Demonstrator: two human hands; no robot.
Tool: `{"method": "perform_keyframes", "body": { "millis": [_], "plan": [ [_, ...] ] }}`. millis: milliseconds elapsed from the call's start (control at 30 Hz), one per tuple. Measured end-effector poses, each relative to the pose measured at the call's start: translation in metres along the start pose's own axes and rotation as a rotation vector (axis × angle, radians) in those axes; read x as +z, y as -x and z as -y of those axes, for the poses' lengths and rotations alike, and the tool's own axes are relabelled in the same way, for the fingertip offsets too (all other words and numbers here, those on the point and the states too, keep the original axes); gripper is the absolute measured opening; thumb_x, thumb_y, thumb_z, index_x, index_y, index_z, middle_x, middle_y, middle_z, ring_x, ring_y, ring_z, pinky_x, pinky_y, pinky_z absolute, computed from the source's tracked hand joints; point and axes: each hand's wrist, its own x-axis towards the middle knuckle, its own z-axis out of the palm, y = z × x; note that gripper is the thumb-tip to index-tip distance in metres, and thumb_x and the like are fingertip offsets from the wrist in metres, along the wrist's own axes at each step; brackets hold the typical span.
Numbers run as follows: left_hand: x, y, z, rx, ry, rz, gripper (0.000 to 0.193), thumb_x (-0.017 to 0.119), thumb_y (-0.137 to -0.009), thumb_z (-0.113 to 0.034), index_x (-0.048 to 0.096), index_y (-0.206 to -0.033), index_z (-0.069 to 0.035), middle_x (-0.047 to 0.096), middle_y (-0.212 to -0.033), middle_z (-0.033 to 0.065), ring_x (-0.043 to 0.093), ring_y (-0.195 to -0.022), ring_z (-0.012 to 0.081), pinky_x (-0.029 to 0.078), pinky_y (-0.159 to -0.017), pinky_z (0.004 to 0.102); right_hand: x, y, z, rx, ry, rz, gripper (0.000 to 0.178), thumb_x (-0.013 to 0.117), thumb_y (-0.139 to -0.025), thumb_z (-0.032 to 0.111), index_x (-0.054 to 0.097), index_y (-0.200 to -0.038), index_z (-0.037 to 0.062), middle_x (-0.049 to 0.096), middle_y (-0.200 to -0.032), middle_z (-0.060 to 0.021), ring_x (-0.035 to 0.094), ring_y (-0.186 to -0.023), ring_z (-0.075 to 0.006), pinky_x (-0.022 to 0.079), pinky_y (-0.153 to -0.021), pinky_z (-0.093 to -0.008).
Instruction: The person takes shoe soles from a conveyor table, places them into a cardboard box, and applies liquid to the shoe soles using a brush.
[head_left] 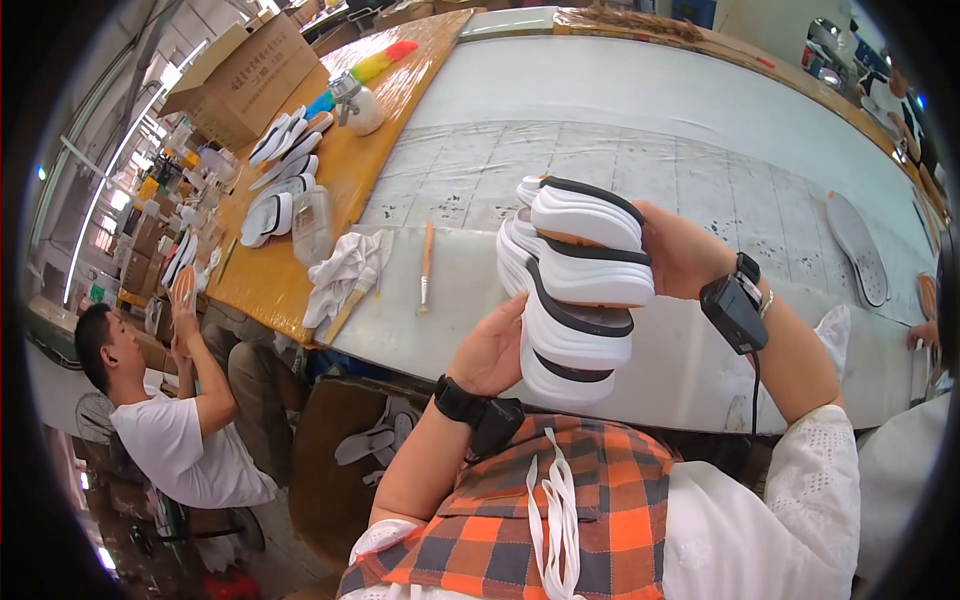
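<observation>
A stack of several white shoe soles (590,285) with black bands and some orange-brown undersides is held up over the near part of the table. My left hand (492,345) grips the stack's lower left side, its fingers partly hidden behind the soles. Against the upper right side my right hand (680,248) is closed on the same stack, with most of its fingers out of sight. To the left of the stack lie a brush (426,268) with a wooden handle and a crumpled white cloth (350,275).
More soles (285,150) lie on the orange-brown table at left, near a metal-topped jar (358,108), a clear plastic container (312,228) and a cardboard box (245,80). A grey insole (856,248) lies at right. A co-worker (180,420) sits at left, holding a sole.
</observation>
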Motion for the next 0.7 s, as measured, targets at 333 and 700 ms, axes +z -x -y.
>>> {"method": "perform_keyframes", "body": {
  "millis": [333,700],
  "plan": [
    [0.0,0.001,-0.003,-0.043,0.169,0.064,0.041,0.037,-0.096,-0.025,0.036,-0.129,-0.001,0.046,-0.128,0.0138,0.045,-0.118,0.0254,0.033,-0.102,0.0393,0.008,-0.002,0.008,0.04,0.015,-0.014,0.043,0.041,-0.09,0.037,0.049,-0.119,0.0069,0.053,-0.116,-0.0102,0.055,-0.101,-0.0225,0.047,-0.084,-0.0402],
    [-0.003,0.005,-0.001,-0.033,0.13,-0.025,0.047,0.035,-0.096,-0.033,0.034,-0.131,-0.003,0.046,-0.129,0.0137,0.046,-0.117,0.027,0.035,-0.101,0.041,0.005,-0.005,0.009,0.062,-0.02,-0.02,0.035,0.044,-0.088,0.026,0.049,-0.114,0.0022,0.052,-0.111,-0.0117,0.053,-0.102,-0.0234,0.048,-0.083,-0.0417]
  ]
}}
